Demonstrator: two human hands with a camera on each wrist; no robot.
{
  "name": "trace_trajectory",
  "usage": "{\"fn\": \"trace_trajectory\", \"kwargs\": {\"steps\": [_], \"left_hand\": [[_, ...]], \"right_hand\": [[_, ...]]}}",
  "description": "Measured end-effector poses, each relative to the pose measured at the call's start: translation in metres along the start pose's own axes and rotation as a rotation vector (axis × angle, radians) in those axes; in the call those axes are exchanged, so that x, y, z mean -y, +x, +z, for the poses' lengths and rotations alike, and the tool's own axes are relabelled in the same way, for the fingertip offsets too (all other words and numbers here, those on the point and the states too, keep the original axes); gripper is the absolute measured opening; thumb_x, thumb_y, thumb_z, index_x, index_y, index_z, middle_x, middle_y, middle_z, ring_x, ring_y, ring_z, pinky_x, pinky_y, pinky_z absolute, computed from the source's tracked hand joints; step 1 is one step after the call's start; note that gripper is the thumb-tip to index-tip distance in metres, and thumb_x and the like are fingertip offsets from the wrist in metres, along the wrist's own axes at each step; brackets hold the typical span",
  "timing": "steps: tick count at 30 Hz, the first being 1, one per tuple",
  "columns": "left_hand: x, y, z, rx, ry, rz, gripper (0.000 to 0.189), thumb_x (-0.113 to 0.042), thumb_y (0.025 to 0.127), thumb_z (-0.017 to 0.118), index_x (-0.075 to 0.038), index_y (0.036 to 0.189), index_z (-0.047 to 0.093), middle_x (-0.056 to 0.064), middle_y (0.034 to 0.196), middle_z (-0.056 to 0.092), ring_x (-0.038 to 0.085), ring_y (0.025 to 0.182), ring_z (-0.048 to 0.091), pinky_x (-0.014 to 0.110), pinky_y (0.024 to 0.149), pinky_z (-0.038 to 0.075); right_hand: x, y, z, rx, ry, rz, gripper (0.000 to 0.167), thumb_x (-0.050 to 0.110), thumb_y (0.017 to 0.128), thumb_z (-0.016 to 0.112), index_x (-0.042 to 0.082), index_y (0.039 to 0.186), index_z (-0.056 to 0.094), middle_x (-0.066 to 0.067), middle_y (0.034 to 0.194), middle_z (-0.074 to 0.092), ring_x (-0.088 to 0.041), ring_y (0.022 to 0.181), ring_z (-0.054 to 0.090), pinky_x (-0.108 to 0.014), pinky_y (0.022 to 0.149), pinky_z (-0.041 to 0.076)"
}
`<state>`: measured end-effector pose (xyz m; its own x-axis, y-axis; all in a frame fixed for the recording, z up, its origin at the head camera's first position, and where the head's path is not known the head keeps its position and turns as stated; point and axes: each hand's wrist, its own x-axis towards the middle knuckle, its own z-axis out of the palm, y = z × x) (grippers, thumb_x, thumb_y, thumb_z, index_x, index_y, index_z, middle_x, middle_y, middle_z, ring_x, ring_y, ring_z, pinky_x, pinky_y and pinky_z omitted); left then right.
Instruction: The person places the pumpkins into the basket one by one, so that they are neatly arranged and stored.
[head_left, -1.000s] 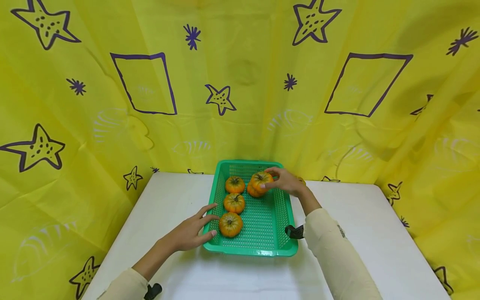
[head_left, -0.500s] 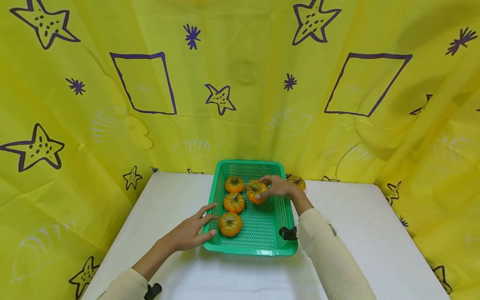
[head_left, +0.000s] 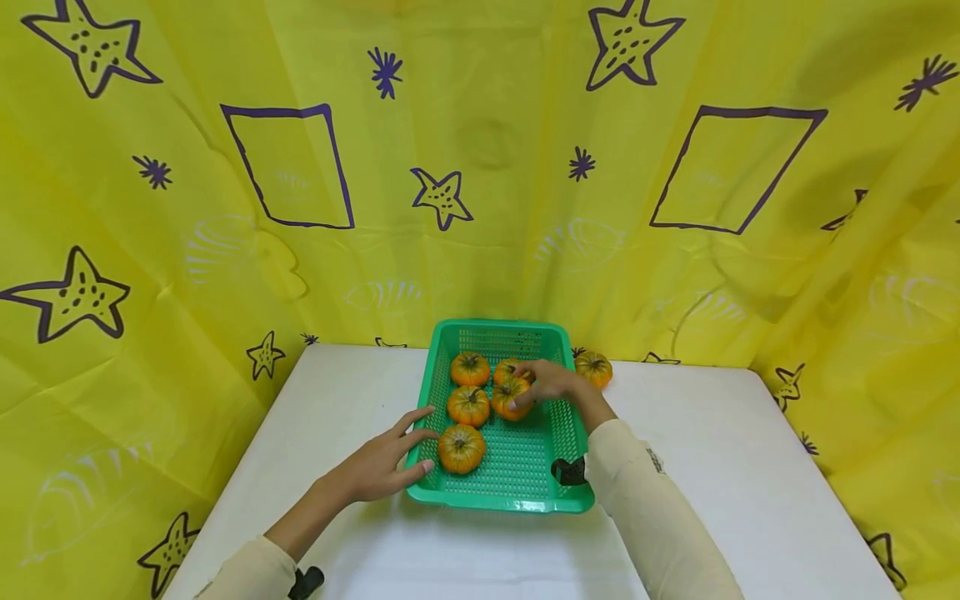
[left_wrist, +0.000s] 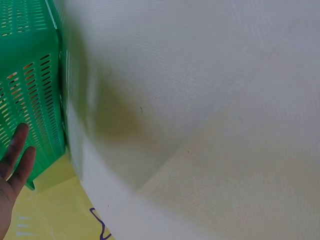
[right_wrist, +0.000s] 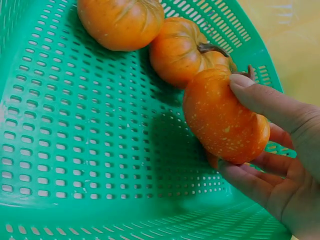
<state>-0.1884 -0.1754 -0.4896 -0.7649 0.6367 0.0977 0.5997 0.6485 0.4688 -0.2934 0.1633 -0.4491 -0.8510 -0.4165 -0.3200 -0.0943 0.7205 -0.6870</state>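
My right hand grips a small orange pumpkin inside the green plastic basket, thumb on its top and fingers beneath. Just behind the held pumpkin sits another pumpkin, partly covered by it and my fingers. Along the basket's left side stand a back pumpkin, a middle pumpkin and a front pumpkin. At the left rim is my left hand, its fingers extended and spread. The left wrist view shows two of its fingertips against the basket's slotted wall.
One more pumpkin lies on the white table, outside the basket's back right corner. A yellow patterned curtain hangs around the table's back and sides. The basket's front right floor shows bare mesh.
My right hand has moved the held pumpkin forward toward me and slightly left, off the pumpkin behind it. The pumpkin outside the basket has come into fuller view. My left hand stays put.
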Motion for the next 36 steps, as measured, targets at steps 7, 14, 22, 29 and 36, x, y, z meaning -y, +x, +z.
{"fn": "trace_trajectory", "kwargs": {"steps": [7,14,22,29,36], "left_hand": [[-0.001,0.001,0.0,0.003,-0.011,-0.004,0.046,-0.047,0.103,0.051,-0.02,0.14,0.055,0.003,0.165,0.025,0.037,0.13,0.056,0.055,0.092,0.053],[-0.001,0.001,0.0,0.002,-0.006,-0.006,0.046,-0.046,0.102,0.052,-0.02,0.14,0.055,0.003,0.165,0.024,0.037,0.13,0.056,0.055,0.092,0.053],[0.0,0.001,0.0,0.005,-0.004,-0.004,0.047,-0.049,0.102,0.051,-0.02,0.139,0.055,0.003,0.165,0.025,0.036,0.13,0.057,0.054,0.092,0.053],[0.001,0.001,0.0,-0.001,-0.004,0.003,0.047,-0.048,0.103,0.05,-0.02,0.14,0.055,0.003,0.165,0.025,0.037,0.13,0.057,0.054,0.092,0.053],[0.002,0.0,0.001,-0.005,0.003,0.005,0.046,-0.048,0.103,0.05,-0.021,0.14,0.055,0.003,0.165,0.025,0.036,0.128,0.058,0.053,0.091,0.054]], "right_hand": [[0.001,0.001,0.006,0.014,-0.006,0.04,0.069,0.025,0.084,0.082,0.002,0.141,0.051,-0.024,0.145,0.047,-0.025,0.098,0.064,-0.045,0.091,0.054],[0.002,0.001,0.009,0.018,-0.039,0.056,0.07,0.027,0.084,0.082,0.003,0.142,0.05,-0.023,0.145,0.048,-0.03,0.111,0.059,-0.045,0.096,0.05],[0.001,0.002,0.011,-0.001,-0.067,0.067,0.069,0.029,0.084,0.083,0.006,0.141,0.052,-0.021,0.144,0.05,-0.036,0.128,0.051,-0.05,0.104,0.045],[0.0,0.002,0.013,-0.01,-0.049,0.076,0.071,0.025,0.084,0.083,0.005,0.143,0.051,-0.021,0.142,0.051,-0.037,0.129,0.051,-0.05,0.105,0.045],[0.0,0.004,0.015,-0.004,-0.06,0.08,0.071,0.024,0.083,0.084,0.004,0.143,0.051,-0.022,0.141,0.051,-0.039,0.129,0.051,-0.052,0.105,0.045]]}}
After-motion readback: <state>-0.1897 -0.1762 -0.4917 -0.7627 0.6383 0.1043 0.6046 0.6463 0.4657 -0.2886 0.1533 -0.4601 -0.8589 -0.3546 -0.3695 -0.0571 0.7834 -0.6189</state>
